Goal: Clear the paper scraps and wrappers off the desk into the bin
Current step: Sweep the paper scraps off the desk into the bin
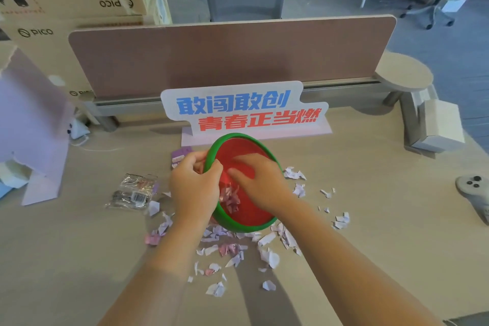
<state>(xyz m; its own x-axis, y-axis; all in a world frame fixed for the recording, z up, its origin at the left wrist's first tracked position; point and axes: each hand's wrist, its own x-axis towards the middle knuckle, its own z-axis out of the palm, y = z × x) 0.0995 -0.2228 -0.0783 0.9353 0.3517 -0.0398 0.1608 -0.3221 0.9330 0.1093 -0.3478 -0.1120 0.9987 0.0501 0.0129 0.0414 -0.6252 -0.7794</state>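
Head view showed the left hand (194, 182) closed on the green rim of the red bin (251, 217), tilting its mouth toward the person, probably to make dropping easier. The right hand (258, 180) hovered inside with fingers spread loosely, gripping nothing, above a few scraps already in. Most paper scraps (232, 249) lay on the counter (79, 259) just below the bin; a clear wrapper (133, 192) sat left. Open room remained nearer the person.
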